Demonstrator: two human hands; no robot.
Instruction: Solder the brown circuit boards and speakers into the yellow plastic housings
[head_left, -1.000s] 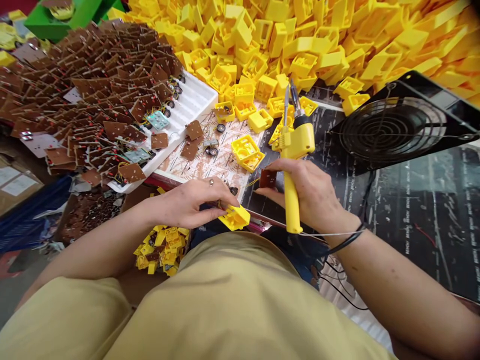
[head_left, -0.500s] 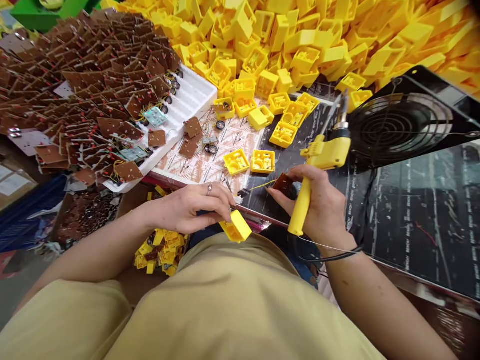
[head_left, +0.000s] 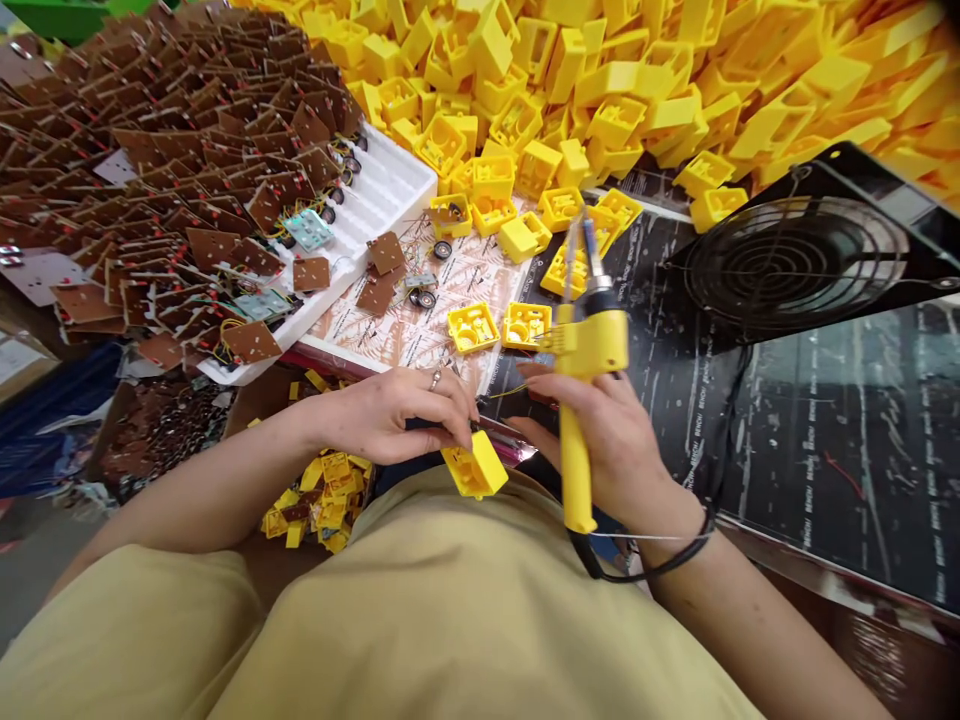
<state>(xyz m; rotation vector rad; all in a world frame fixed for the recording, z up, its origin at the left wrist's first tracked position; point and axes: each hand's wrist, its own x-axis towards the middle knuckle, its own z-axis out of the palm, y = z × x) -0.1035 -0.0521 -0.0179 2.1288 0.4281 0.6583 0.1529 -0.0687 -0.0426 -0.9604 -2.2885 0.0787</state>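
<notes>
My left hand [head_left: 405,412], with a ring on one finger, pinches a small open yellow plastic housing [head_left: 486,468] above my lap, near the table edge. Its fingertips also hold something dark that I cannot make out. My right hand [head_left: 611,450] is closed around a yellow soldering gun [head_left: 589,345], whose tip points away over the table. A black cord [head_left: 652,575] hangs from its handle beside my wrist. Between the hands runs a thin yellow wire [head_left: 504,393]. Part of a brown circuit board shows behind my right fingers, mostly hidden.
Two yellow housings [head_left: 474,327] lie ahead, before a large pile of yellow housings [head_left: 570,70]. At left, brown circuit boards [head_left: 187,150] heap over a white foam tray [head_left: 401,185]. A black fan [head_left: 795,245] stands at right. Below the edge is a box of yellow parts [head_left: 322,500].
My right hand has moved left and toward me with the soldering gun, closer to my left hand. The brown board in its fingers is now mostly covered. The left-hand housing has shifted slightly.
</notes>
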